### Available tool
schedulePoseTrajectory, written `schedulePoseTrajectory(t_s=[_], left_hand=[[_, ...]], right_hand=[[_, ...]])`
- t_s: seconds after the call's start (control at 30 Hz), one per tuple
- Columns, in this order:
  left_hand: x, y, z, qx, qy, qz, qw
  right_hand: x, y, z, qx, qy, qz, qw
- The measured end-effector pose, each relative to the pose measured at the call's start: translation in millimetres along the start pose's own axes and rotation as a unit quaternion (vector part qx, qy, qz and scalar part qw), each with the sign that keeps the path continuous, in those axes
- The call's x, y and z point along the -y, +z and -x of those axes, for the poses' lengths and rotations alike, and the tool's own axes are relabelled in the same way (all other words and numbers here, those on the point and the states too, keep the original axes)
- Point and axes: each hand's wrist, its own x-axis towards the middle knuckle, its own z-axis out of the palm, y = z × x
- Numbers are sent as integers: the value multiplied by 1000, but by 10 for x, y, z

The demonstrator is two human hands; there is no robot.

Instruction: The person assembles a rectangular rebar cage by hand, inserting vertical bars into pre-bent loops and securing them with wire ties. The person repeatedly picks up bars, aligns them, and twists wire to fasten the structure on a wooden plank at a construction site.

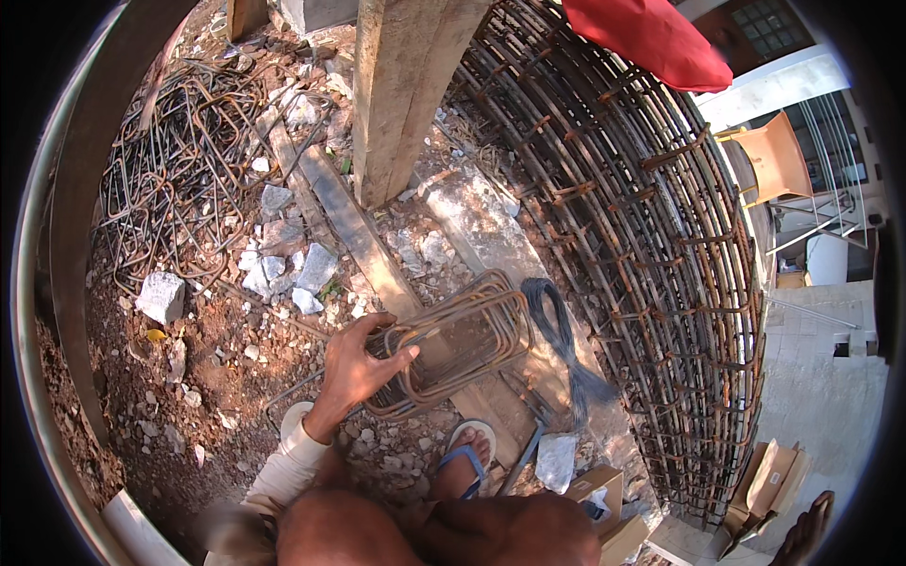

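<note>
My left hand (363, 366) comes in from the lower left and is closed on the left end of a stack of rusty rectangular rebar stirrups (510, 321). Its thumb lies over the bars, while the other fingers partly go out of sight behind them. The stack is over a wooden board and rubble, in front of my knees. A looped hank of dark tie wire (557, 340) is just right of the stirrups. Far off at the lower right rim, my right hand (807, 530) shows in shadow, fingers stretched out, with nothing visible in it.
A long cage of rusty rebar (642, 208) curves along the right. Loose bent stirrups (179, 160) lie heaped at the far left. A wooden post (406, 104) stands ahead. Broken stones (162, 297) litter the ground. Cardboard boxes (766, 481) and an orange chair (776, 158) are at right.
</note>
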Motion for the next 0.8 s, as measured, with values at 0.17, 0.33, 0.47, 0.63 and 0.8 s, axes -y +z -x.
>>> schedulePoseTrajectory(t_s=[0.17,0.33,0.47,0.63,0.8], left_hand=[[239,91,164,-73,-83,169,979],[630,234,490,-154,-217,437,860],[770,421,671,-136,-278,585,750],[634,512,656,-78,-350,659,661],[444,605,600,-93,-359,692,620]], right_hand=[[44,1519,270,243,213,-220,920],[-46,3802,1177,541,-102,40,834],[75,4875,1284,386,-159,67,906],[516,5857,927,408,-16,-110,906],[701,6305,921,430,-29,9,902]])
